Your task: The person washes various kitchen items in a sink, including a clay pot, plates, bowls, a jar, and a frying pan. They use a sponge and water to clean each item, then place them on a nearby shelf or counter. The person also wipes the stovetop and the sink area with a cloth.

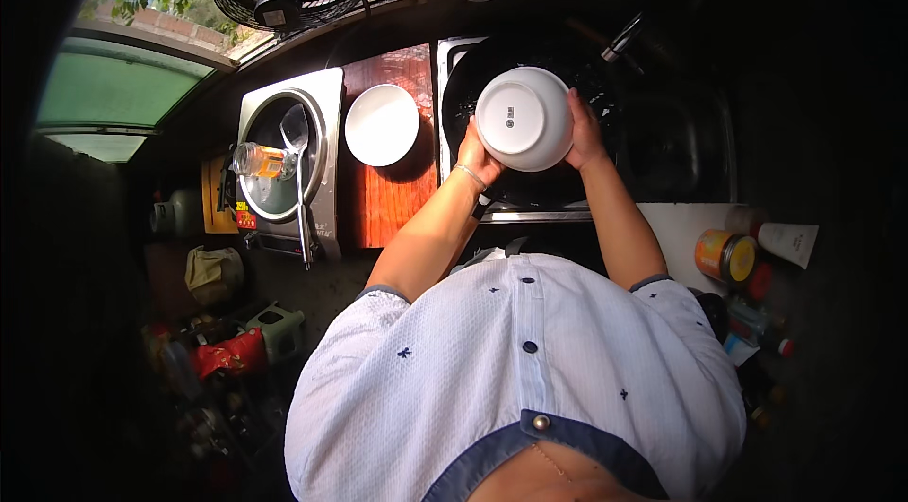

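Between my two hands a white ceramic bowl (523,140) is held with its underside towards me; a small dark mark sits on its base. My left hand (479,152) grips the rim on the left, a bracelet on its wrist. On the opposite side my right hand (586,132) holds the bowl's wall. Beneath the bowl lies a large black wok (464,94) in the sink area, with glints of what looks like water. A black-tipped handle (482,205) shows below my left wrist. Left of the wok, another white bowl (383,125) stands on a reddish-brown wooden board (397,218).
An induction cooker (328,169) at left carries a lid or pan, a metal ladle (301,140) and a glass jar (262,160) on its side. A tap (624,37) reaches over the wok's far right. At right stand a lidded jar (725,255) and a white tube (789,241).
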A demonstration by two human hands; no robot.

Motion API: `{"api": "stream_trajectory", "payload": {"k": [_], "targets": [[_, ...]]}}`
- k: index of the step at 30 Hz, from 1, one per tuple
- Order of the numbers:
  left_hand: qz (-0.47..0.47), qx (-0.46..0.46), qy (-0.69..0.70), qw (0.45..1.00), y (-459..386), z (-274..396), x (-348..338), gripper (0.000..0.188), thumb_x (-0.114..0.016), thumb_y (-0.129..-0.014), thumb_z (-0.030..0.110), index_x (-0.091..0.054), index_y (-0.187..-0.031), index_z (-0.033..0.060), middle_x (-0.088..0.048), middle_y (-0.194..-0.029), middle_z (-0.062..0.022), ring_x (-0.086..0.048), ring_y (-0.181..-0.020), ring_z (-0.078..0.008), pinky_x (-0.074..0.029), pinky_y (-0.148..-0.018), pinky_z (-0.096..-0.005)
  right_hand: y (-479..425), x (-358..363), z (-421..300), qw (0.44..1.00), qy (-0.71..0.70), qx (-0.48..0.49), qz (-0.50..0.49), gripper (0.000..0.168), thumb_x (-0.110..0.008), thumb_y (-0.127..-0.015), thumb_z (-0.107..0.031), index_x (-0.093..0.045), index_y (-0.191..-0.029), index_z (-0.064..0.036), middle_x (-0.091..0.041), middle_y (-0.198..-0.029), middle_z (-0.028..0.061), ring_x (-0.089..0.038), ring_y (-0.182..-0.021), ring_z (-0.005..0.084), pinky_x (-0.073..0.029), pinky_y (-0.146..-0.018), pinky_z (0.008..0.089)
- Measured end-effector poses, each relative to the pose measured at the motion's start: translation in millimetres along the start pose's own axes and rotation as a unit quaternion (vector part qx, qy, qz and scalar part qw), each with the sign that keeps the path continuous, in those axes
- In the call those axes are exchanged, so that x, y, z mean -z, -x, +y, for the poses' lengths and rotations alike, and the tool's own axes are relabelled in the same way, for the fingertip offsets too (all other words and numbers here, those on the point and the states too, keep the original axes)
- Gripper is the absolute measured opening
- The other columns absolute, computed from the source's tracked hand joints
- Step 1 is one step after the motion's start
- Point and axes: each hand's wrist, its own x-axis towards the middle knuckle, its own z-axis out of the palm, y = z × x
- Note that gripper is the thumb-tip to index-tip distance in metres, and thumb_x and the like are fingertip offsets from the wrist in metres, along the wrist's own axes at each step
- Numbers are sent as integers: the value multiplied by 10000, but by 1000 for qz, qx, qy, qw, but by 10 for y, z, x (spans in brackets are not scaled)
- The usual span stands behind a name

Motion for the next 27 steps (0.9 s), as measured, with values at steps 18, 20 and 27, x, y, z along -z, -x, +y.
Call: {"api": "stream_trajectory", "payload": {"k": [18, 20, 27], "targets": [[155, -193, -280, 927, 206, 189, -348, 604, -290, -926, 501, -570, -891, -34, -597, -769, -104, -588, -687, -216, -496, -628, -341, 214, 174, 229, 968, 191, 163, -4, 220, -566, -786, 3, -562, -1001, -45, -557, -941, 36, -533, -907, 129, -423, -820, 255], [144, -240, -307, 910, -17, 61, -270, 607, -276, -929, 503, -552, -790, -20, -560, -687, -69, -514, -589, -158, -444, -567, -310, 453, -215, 158, 906, 305, 285, -70, 239, -569, -769, 7, -572, -1001, -47, -561, -963, 51, -532, -949, 169, -410, -858, 277], [-15, -442, -570, 692, -222, 8, -353, 386, -374, -931, 296, -529, -764, -16, -538, -623, -109, -481, -564, -189, -405, -546, -314, 47, -561, 283, 792, 420, 441, 32, 268, -551, -730, -18, -601, -988, -66, -536, -1098, 129, -497, -1053, 281, -405, -909, 357]]}}
